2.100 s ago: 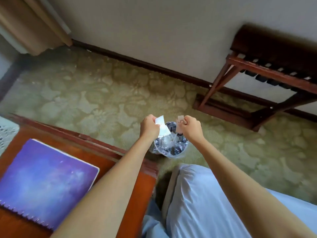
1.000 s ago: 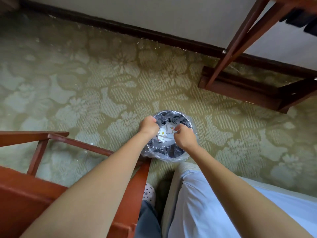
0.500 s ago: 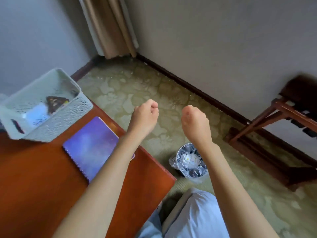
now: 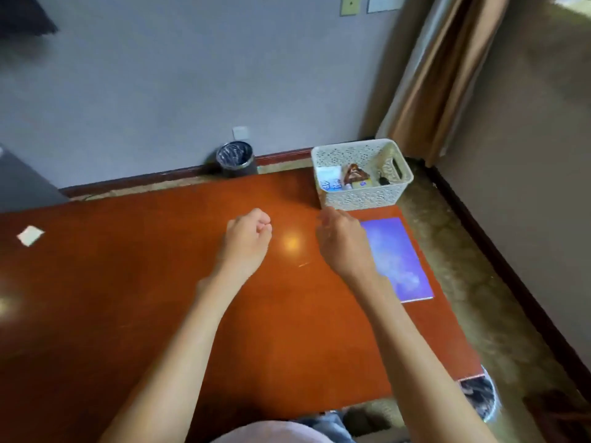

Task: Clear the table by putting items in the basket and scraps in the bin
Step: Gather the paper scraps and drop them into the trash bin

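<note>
Reddish-brown wood of the table point(image 4: 128, 298) fills the middle and lower frame, with a bright glare spot between the two hands and motion blur softening most edges. At the table's upper right corner stands the white lattice basket point(image 4: 364, 198). Inside it are a blue-and-white packet point(image 4: 331, 180), a brown item point(image 4: 355, 174) that is too blurred to identify, and a small dark thing near the handle slot. Just below the basket lies a purple notebook point(image 4: 399, 251), flat on the table, its left edge covered by the right hand point(image 4: 343, 243) and forearm. That hand hovers above the table seen from the back, its fingers turned away and smeared, so whether they are curled or straight cannot be told. The left hand point(image 4: 248, 239) hovers at centre frame with fingers curled into a fist, nothing visible in it. Far off at the left edge a white paper scrap point(image 4: 30, 235) lies alone on the wood. The plastic-lined bin point(image 4: 481, 399) sits on the carpet point(image 4: 463, 282) at lower right, mostly hidden behind the table corner. A second dark round bin point(image 4: 236, 158) stands against the grey wall point(image 4: 160, 91) beyond the table's far edge, its base hidden. A beige curtain point(image 4: 431, 75) hangs at upper right, and a dark shape point(image 4: 22, 14) is cut off in the upper left corner.
</note>
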A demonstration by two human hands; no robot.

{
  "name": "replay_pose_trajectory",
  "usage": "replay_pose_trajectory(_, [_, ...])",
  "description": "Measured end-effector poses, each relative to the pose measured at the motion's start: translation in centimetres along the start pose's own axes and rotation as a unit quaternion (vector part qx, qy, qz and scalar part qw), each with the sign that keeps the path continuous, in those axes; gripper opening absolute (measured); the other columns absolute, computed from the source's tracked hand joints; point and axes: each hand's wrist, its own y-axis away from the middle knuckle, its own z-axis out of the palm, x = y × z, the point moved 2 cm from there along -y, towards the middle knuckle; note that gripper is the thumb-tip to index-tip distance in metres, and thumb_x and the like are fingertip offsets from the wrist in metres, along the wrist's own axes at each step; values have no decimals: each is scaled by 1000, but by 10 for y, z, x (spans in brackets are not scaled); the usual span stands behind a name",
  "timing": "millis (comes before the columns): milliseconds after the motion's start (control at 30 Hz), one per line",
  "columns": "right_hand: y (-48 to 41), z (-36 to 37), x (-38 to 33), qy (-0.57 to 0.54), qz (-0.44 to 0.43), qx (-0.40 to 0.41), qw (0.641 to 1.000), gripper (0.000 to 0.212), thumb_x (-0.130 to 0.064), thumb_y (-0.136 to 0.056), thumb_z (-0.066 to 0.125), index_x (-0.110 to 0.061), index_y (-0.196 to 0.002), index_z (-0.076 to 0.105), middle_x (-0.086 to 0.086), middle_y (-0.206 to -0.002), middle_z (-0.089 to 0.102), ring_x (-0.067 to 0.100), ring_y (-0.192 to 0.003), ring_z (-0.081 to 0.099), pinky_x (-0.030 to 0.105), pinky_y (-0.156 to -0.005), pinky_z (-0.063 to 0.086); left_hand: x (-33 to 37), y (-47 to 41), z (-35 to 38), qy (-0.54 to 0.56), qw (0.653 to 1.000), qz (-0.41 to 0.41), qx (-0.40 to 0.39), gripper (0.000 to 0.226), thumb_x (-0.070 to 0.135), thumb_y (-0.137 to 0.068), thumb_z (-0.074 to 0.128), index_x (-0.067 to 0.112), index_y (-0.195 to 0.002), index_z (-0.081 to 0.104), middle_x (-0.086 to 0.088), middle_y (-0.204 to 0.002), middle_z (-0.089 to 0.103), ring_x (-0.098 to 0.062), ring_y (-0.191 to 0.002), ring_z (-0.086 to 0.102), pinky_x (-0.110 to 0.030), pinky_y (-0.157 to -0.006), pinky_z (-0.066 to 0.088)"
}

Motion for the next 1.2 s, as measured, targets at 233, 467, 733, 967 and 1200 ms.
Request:
replay_pose_trajectory(233, [17,131,-137,45,-105,-132,985,24,-8,-93,42,-3,-110,57,18,-109,63,39,-98,60,39,-79,49,-171,39,-81,2,989,-133,62,29,18,-98,41,9,-119,58,-8,-124,60,-22,-115,55,-28,-85,47])
replay_pose_trajectory(467, [59,257,-258,75,-150,-291,942,28,-1,-92,37,2,-112,56,23,-110,63,40,-98,60,31,-69,40,-326,96,-145,-8,965,-253,66,29,18,-98,43,8,-122,57,-8,-124,62,-22,-113,59,-26,-87,49])
replay_pose_trajectory(733, [109,376,-379,123,-193,-409,884,29,-4,-93,37,-2,-113,58,17,-111,65,35,-102,63,38,-84,53,-467,145,-194,26,928,-366,71,30,14,-95,51,9,-124,56,-9,-126,61,-22,-119,57,-29,-97,47])
replay_pose_trajectory(967, [127,445,-436,155,-277,-450,835,42,3,-92,35,-8,-130,47,14,-131,54,31,-119,54,37,-93,50,-558,163,-220,44,882,-457,100,40,13,-91,58,5,-129,50,-15,-132,53,-28,-123,52,-34,-99,44])
replay_pose_trajectory(1200, [119,504,-453,193,-296,-468,810,50,-5,-95,44,-18,-142,34,12,-135,49,31,-122,52,34,-90,49,-627,169,-218,100,824,-547,103,64,20,-86,65,7,-140,32,-21,-136,36,-38,-118,50,-42,-95,46])
